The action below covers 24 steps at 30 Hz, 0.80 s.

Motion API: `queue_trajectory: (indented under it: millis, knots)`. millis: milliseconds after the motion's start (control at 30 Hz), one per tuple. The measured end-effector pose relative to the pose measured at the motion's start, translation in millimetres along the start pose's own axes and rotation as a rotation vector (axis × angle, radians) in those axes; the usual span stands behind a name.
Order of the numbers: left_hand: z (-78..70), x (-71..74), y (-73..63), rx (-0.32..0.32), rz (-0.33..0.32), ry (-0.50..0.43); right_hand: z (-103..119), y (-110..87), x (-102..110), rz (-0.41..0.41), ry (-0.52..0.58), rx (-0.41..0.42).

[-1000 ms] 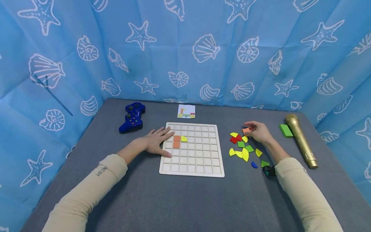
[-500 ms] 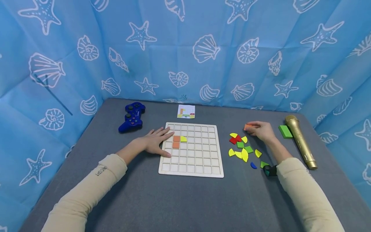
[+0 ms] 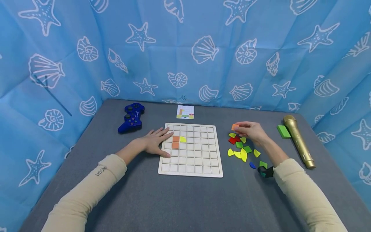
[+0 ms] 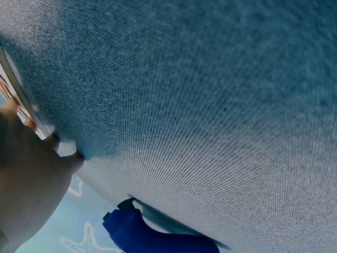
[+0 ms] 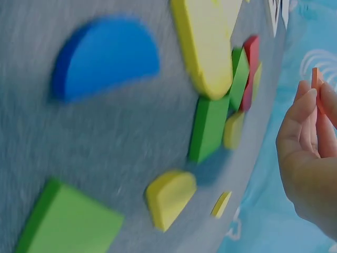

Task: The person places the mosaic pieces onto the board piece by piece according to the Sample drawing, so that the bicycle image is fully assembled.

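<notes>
My left hand (image 3: 154, 141) lies with spread fingers on the left edge of the white grid board (image 3: 191, 172). On that board sit two orange square tiles (image 3: 175, 145), one above the other, and a yellow tile (image 3: 183, 139) with a rounded corner beside the upper one. Off to the right, my right hand (image 3: 252, 131) pinches another orange square tile (image 3: 235, 127) between thumb and fingers, raised over the loose pieces. In the right wrist view the held orange tile (image 5: 316, 79) shows edge-on. Below it are red tiles (image 3: 232, 140), green tiles (image 3: 247, 149), yellow pieces (image 3: 243, 155) and a blue piece (image 3: 252, 165).
A small pattern card (image 3: 185, 112) lies behind the board. A blue game controller (image 3: 131, 117) is at the back left. At the right lie a gold microphone (image 3: 299, 141) and a green block (image 3: 283, 131). Blue curtains (image 3: 174, 48) enclose the grey table (image 3: 185, 203).
My right hand has lifted the orange tile from beside the loose pieces and moved it left towards the board. The left hand has stayed on the board.
</notes>
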<state>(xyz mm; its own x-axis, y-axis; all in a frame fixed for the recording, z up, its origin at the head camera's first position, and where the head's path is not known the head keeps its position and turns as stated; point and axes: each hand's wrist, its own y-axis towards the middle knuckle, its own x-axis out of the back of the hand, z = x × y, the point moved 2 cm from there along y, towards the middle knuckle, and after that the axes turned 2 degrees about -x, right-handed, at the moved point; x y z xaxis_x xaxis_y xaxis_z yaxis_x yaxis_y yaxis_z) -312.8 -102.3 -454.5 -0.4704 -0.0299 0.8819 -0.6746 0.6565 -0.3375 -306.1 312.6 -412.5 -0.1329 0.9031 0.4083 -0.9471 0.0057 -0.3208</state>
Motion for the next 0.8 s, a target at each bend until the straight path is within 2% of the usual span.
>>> queue_trajectory:
  millis: [300,533,800]
  knots:
    - [-1.5,0.3,-0.3,0.002,-0.001,-0.001,12.9,-7.2,-26.7,0.117,0.054,-0.010]
    - [0.4,-0.5,2.1,0.003,0.002,0.020,19.4,-17.6,-44.7,0.202,0.037,0.021]
    - [-0.9,-0.1,1.8,0.010,0.007,0.018,24.6,-25.4,-67.9,0.308,0.079,0.046]
